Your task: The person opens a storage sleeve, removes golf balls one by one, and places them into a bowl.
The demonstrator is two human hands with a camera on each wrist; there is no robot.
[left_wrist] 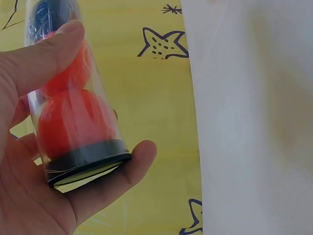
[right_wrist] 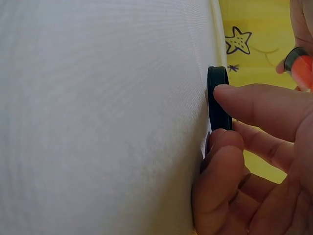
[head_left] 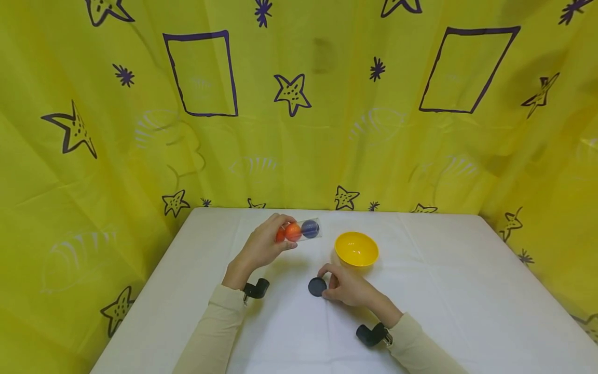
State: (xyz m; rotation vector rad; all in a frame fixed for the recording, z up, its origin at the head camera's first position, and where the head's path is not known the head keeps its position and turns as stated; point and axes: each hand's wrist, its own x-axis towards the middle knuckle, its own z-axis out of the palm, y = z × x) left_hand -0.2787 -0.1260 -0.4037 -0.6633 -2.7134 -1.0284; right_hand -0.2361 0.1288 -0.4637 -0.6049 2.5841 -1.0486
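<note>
My left hand (head_left: 262,245) grips a clear plastic tube (head_left: 320,228) above the table, tilted on its side. Inside it sit two orange balls (left_wrist: 76,122) and a dark blue ball (head_left: 310,229). A black cap (left_wrist: 90,159) closes the tube's end by my left palm; the other end, past the blue ball, points right. Low at the white tabletop, my right hand (head_left: 348,286) pinches a round black lid (head_left: 317,286) by its edge. In the right wrist view the lid (right_wrist: 219,103) appears edge-on against the cloth, between thumb and fingers.
A yellow bowl (head_left: 357,250) stands on the white-covered table (head_left: 444,291), just beyond my right hand. Yellow curtains (head_left: 299,140) with starfish drawings surround the table at the back and sides. Each wrist wears a black camera mount (head_left: 371,335).
</note>
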